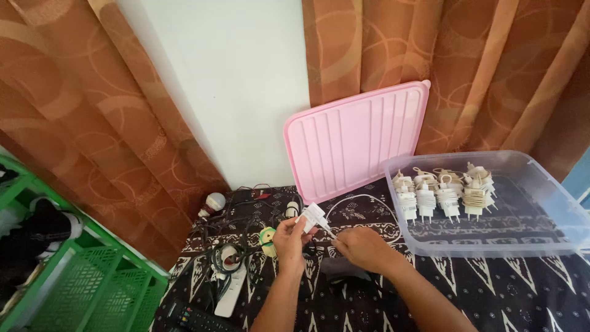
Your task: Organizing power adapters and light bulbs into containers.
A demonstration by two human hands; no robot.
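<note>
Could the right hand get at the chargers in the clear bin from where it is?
Probably yes: the bin is open-topped, its pink lid leans against the wall, and nothing lies between the right hand and the chargers.

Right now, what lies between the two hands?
In the head view, a white cable runs from the charger in the left hand to the right hand.

Home room: patterned curtains (491, 67), cloth-covered table (491, 295)

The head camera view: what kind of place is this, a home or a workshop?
Probably a room in a home. Orange patterned curtains hang along a white wall, and a dark batik-patterned tablecloth covers the table, where a clear plastic box holds white chargers.
</note>
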